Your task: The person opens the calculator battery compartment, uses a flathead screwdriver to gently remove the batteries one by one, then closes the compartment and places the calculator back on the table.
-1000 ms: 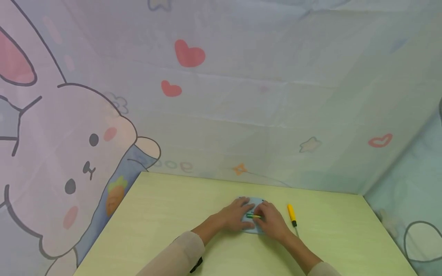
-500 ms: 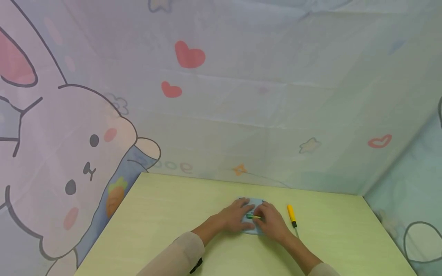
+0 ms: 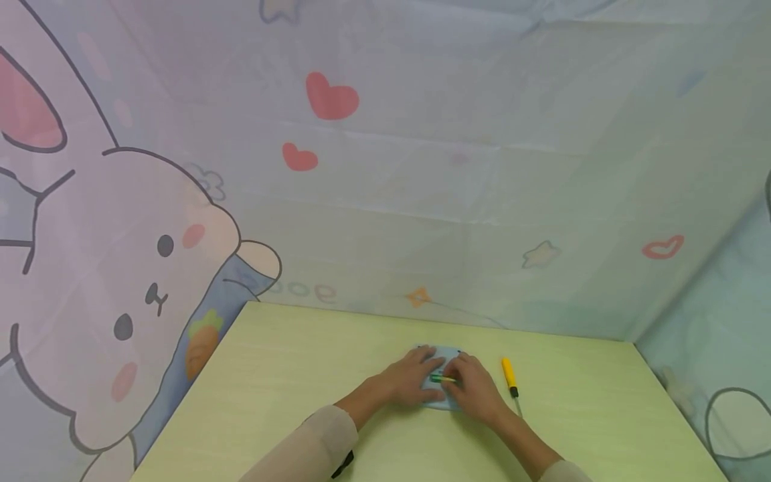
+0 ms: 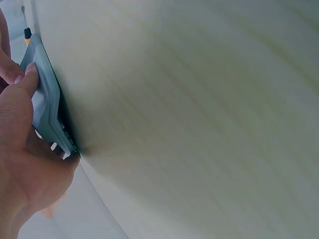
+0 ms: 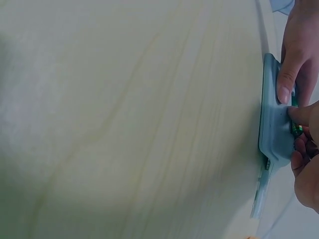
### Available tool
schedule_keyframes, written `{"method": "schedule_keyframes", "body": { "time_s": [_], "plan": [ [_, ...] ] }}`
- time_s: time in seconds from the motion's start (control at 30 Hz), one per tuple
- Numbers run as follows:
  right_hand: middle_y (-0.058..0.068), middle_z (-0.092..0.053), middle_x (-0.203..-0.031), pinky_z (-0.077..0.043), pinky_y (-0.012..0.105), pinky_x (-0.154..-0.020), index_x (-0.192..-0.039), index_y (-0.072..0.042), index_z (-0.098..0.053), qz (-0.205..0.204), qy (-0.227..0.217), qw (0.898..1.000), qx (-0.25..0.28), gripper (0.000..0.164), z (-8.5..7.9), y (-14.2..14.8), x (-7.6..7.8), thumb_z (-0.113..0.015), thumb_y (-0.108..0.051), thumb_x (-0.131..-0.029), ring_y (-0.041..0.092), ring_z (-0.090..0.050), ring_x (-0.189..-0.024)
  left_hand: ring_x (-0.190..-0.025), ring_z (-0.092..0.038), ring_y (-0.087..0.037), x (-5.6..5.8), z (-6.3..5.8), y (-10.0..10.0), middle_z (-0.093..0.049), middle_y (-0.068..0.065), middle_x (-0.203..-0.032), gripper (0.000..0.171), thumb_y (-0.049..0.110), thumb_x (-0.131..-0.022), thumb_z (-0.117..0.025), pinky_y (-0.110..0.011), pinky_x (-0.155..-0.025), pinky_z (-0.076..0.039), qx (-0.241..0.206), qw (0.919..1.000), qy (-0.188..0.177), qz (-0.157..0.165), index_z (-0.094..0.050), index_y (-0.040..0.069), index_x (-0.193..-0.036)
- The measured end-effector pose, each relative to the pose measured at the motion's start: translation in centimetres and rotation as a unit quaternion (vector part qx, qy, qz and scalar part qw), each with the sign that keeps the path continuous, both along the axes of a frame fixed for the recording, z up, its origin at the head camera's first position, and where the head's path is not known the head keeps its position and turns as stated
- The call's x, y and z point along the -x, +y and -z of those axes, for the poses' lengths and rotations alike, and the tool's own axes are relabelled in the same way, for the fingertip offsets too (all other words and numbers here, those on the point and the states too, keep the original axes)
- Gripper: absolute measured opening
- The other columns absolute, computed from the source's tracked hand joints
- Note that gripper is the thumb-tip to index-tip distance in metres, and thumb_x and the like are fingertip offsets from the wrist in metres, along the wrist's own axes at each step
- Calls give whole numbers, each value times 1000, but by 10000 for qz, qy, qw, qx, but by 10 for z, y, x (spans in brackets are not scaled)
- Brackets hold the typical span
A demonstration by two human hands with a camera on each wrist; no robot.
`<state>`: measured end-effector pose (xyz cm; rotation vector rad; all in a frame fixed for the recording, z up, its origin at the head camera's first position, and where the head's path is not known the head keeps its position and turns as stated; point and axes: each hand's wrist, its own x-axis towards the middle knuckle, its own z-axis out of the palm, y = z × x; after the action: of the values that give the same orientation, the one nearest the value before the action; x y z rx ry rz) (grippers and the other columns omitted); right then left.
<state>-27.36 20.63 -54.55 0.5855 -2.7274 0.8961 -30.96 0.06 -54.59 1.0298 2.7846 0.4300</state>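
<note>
A flat light blue device with rounded corners (image 3: 442, 403) lies on the table, two small dark spots near its far edge. My left hand (image 3: 408, 378) rests across its left part with fingers spread; the left wrist view has the thumb (image 4: 31, 79) straight along the top. With bent fingertips my right hand (image 3: 476, 388) pinches a small green and yellow cylinder, seemingly a battery (image 3: 442, 379), over the middle of the device. From the right wrist, the green battery (image 5: 298, 129) is partly covered by fingers. Whatever lies under both hands is hidden.
A screwdriver (image 3: 510, 378) with a yellow handle lies right of the hands, its shaft pointing toward me. Beside the left sleeve, a black object (image 3: 343, 464) is mostly covered. Behind the pale yellow table (image 3: 301, 341) hangs a printed cloth backdrop (image 3: 385, 201).
Hands, device and screwdriver keep nearly the same places. The battery stays in the right fingertips, with barely any visible shift.
</note>
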Motion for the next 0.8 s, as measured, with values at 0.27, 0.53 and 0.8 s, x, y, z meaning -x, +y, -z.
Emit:
{"method": "schedule_keyframes", "body": {
  "time_s": [0.27,0.53,0.8],
  "plan": [
    [-6,-60,-95,-53,49,-97,-93,-15,-69,-143,119,9998,101,19,1,2,0,-82,-2,-90,18,-58,-97,-161,-21,-27,-1,-2,0,-27,-6,-173,76,61,-104,-58,-47,-121,-37,0,10000,-34,-8,-38,22,-166],
    [-7,-59,-94,-42,55,-115,-93,-15,-68,-223,144,9995,146,19,4,5,4,-82,-2,-89,18,-59,-96,-161,-22,-28,0,-2,1,-28,-8,-173,77,61,-104,-57,-47,-121,-38,-34,10000,19,34,-38,20,-166],
    [-8,-60,-96,-54,45,-93,-95,-16,-68,-303,69,9995,103,18,3,8,9,-82,-5,-91,15,-58,-95,-161,-20,-28,3,-4,2,-26,-7,-173,77,60,-104,-57,-48,-121,-37,-77,9999,-86,-25,-37,20,-166]
  ]
}}
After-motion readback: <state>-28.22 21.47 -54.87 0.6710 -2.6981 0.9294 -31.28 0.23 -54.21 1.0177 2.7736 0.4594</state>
